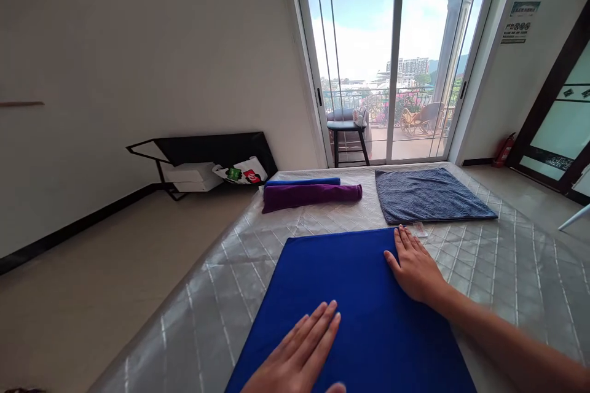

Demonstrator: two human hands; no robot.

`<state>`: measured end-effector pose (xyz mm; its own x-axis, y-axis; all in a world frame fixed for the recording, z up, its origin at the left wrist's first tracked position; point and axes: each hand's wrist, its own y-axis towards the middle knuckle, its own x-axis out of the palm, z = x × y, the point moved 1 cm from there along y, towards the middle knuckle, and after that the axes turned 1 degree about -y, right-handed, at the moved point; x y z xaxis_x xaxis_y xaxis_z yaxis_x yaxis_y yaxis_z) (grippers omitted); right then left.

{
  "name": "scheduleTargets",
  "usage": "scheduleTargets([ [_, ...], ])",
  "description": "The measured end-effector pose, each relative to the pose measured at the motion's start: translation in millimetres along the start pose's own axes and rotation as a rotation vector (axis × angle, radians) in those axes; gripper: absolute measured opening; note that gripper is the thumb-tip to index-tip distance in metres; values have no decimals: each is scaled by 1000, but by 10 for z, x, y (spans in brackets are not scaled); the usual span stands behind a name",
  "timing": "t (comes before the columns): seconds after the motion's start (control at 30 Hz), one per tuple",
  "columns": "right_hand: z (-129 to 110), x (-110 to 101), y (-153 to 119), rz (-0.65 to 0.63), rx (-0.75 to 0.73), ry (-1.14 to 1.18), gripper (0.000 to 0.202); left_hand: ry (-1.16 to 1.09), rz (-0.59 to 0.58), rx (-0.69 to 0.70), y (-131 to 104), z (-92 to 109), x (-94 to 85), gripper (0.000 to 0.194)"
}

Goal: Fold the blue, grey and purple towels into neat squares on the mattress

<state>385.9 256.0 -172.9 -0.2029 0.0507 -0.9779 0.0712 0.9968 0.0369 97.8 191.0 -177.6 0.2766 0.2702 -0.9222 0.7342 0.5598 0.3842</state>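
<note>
My right hand (417, 270) on blue cloth (353, 282), far right corner; left hand (295, 359) over it; fingers (409, 243) together, thumbs out.

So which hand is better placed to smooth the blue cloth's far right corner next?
Probably the right hand: it lies at that corner of the blue cloth, while the left hand is short of it.

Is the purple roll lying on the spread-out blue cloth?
No, the purple roll lies on the quilted silver cover, beyond the far edge of the blue cloth.
</note>
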Motion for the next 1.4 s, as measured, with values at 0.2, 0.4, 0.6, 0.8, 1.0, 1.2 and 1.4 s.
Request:
scheduleTargets([
  [0.2, -25, -14, 2, -1, 8, -32, 73, -150, -266, -170, 1187, -175, 235, 68],
  [0.4, -1, -7, 9, 5, -5, -22, 74, -141, -355, -404, 1060, -716, 316, 77],
  [0.6, -2, -29, 7, -1, -10, -46, 73, -62, -299, -586, 694, -1336, 334, 78],
  [0.8, -63, -108, -19, -49, 23, -80, 72, -41, -269, -584, 653, -1417, 447, 78],
  [1.0, -27, -68, -9, -45, 12, -66, 73, -70, -174, -496, 769, -941, 209, 72],
  [1.2, 57, 49, 11, 31, -32, -38, 75, -228, -206, -13, 756, 171, 112, 69],
  [1.4, -41, -75, -18, -55, 33, -15, 74, -152, -300, -300, 707, -493, 291, 73],
])
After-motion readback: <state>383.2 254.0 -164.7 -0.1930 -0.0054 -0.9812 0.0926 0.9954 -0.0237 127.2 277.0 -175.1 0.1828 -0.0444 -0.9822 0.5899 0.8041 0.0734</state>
